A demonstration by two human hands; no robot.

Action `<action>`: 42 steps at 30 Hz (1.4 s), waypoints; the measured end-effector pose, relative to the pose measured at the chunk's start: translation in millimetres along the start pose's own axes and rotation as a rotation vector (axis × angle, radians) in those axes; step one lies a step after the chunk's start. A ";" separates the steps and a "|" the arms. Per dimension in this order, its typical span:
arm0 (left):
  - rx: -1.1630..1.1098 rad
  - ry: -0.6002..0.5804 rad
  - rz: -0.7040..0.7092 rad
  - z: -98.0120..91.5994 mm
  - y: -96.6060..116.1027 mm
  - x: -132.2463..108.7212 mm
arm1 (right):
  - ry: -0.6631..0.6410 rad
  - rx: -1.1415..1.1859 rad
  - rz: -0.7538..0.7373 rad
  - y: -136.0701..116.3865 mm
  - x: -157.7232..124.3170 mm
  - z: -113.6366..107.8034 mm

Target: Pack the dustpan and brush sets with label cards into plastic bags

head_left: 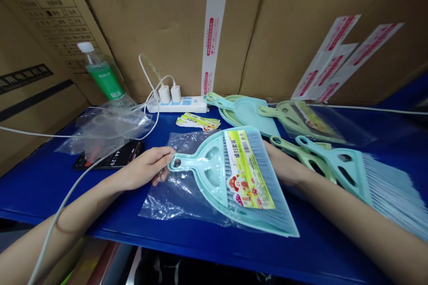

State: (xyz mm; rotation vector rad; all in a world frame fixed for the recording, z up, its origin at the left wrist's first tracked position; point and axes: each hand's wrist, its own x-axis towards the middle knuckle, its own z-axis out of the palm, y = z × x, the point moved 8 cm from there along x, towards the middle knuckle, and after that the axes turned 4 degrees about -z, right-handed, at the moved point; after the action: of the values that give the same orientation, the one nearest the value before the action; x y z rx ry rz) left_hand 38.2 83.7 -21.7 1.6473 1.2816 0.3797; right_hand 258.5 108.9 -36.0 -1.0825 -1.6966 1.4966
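Note:
A light-blue dustpan and brush set (210, 187) with a yellow-green label card (249, 169) lies in a clear plastic bag (167, 200) in front of me. My left hand (149, 167) is closed, pinching the set's handle end through the film. Behind the bristle side is my right hand (279, 162), its fingers hidden by the set, so I cannot see how they are placed. To the right, a loose blue brush (351, 169) rests beside a green brush handle (304, 151). Further back lie a blue dustpan (250, 111) and a bagged green dustpan (297, 120).
Spare label cards (197, 121) lie before a white power strip (190, 104) with plugged chargers. Clear bags (103, 124), a phone (130, 156) and a green-labelled bottle (103, 73) are at left. A white cable crosses my left forearm. Cardboard boxes (167, 22) back the blue table (117, 227).

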 end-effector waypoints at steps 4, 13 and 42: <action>0.049 0.034 0.008 -6.2 0.9 -0.7 | -0.063 -0.026 -0.064 -12.1 2.1 -3.3; 0.200 0.040 -0.019 -9.7 -1.7 -0.5 | -0.124 -0.100 0.141 7.6 -2.7 -12.2; 0.631 0.321 0.057 -32.0 16.6 -8.9 | -0.106 -0.299 0.219 3.5 -10.7 -16.7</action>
State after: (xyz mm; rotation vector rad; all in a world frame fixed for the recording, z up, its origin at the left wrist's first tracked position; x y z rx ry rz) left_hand 20.8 92.4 9.8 2.2167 1.7136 0.2968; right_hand 278.6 107.4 -36.0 -1.4055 -1.9741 1.4848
